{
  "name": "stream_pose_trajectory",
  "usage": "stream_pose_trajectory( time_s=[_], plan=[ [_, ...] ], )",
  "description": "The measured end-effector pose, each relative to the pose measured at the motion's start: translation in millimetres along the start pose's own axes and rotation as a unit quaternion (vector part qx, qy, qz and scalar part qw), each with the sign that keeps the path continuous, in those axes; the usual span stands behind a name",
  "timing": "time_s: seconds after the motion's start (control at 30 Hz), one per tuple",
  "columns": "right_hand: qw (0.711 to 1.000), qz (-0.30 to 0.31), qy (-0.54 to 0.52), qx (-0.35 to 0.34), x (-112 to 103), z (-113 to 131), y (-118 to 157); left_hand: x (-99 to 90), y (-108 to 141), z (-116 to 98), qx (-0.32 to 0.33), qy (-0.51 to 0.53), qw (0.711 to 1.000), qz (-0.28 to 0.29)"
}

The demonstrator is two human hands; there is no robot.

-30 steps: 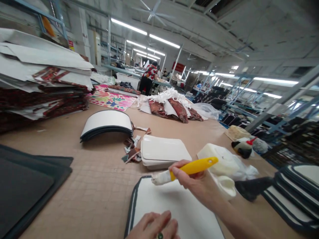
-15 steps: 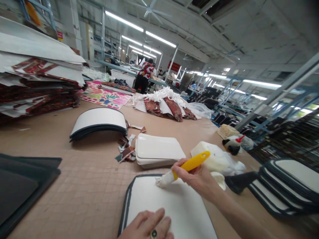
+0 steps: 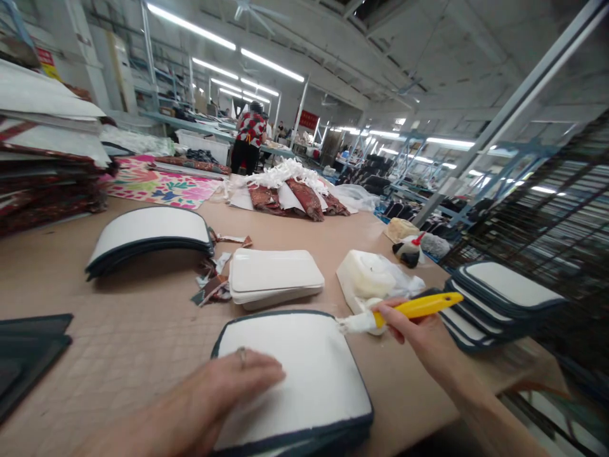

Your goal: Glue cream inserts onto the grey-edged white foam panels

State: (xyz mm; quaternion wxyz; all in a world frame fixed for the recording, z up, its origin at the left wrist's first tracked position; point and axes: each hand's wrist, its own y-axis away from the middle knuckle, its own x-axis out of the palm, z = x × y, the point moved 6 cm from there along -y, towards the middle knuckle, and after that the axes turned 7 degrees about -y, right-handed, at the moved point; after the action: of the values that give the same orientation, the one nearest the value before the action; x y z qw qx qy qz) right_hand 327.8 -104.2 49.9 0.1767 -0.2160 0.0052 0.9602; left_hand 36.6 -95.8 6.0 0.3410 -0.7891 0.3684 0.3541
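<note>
A stack of dark-edged panels with a white top lies in front of me on the brown table. Over its left part rests my left hand, palm down and holding nothing, its fingers extended. My right hand grips a brush by its yellow handle. The brush's whitish bristles are at the panel's upper right edge. Behind the brush stands a cut white plastic container with pale stuff inside. Just beyond the panels is a pile of smaller white plates.
Curved panels and fabric scraps lie left of the plates. Dark panels are at the left edge. Another panel stack stands right, beside a metal rack. A person stands at a far table.
The view has shifted right. My right hand has carried the brush from the panel's upper middle to its upper right edge. My left hand shows further up on the panel's left side.
</note>
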Motion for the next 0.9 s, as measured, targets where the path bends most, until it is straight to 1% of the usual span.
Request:
stream_pose_trajectory(
  time_s=[0.03, 0.1, 0.13, 0.2, 0.27, 0.33, 0.4, 0.47, 0.53, 0.57, 0.63, 0.73, 0.9],
  plan=[
    [1.0, 0.004, -0.004, -0.008, 6, 10, 7, -9.7, -4, 7, -0.035, 0.038, 0.999, -0.006],
    [0.999, 0.033, 0.0, -0.019, 29, 31, 22, -18.0, -8, 21, -0.076, 0.091, 0.993, -0.003],
    [0.998, 0.055, 0.004, -0.024, 45, 41, 31, -18.5, -9, 26, -0.08, 0.11, 0.991, -0.003],
    [0.992, 0.12, 0.004, -0.03, 81, 58, 48, -16.0, -9, 33, -0.072, 0.132, 0.989, -0.003],
    [0.98, 0.198, -0.014, -0.034, 119, 72, 64, -13.6, -8, 33, -0.062, 0.135, 0.989, -0.005],
    [0.962, 0.27, -0.022, -0.034, 150, 80, 76, -13.0, -9, 29, -0.061, 0.135, 0.989, 0.001],
    [0.95, 0.311, -0.016, -0.037, 168, 83, 83, -14.1, -9, 24, -0.063, 0.143, 0.988, 0.012],
    [0.943, 0.331, -0.009, -0.039, 175, 83, 86, -15.8, -10, 21, -0.066, 0.148, 0.987, 0.02],
    [0.943, 0.33, 0.002, -0.04, 173, 80, 87, -17.0, -10, 19, -0.069, 0.137, 0.988, 0.021],
    [0.947, 0.319, 0.013, -0.041, 167, 78, 86, -17.4, -10, 19, -0.071, 0.128, 0.989, 0.018],
    [0.96, 0.275, 0.033, -0.046, 148, 71, 83, -16.7, -9, 21, -0.075, 0.115, 0.99, 0.012],
    [0.982, 0.178, 0.059, -0.033, 100, 50, 75, -12.2, -7, 26, -0.079, 0.111, 0.991, 0.008],
    [0.997, 0.03, 0.07, 0.009, 12, -6, 64, -1.9, -2, 42, -0.084, 0.097, 0.992, -0.001]
  ],
)
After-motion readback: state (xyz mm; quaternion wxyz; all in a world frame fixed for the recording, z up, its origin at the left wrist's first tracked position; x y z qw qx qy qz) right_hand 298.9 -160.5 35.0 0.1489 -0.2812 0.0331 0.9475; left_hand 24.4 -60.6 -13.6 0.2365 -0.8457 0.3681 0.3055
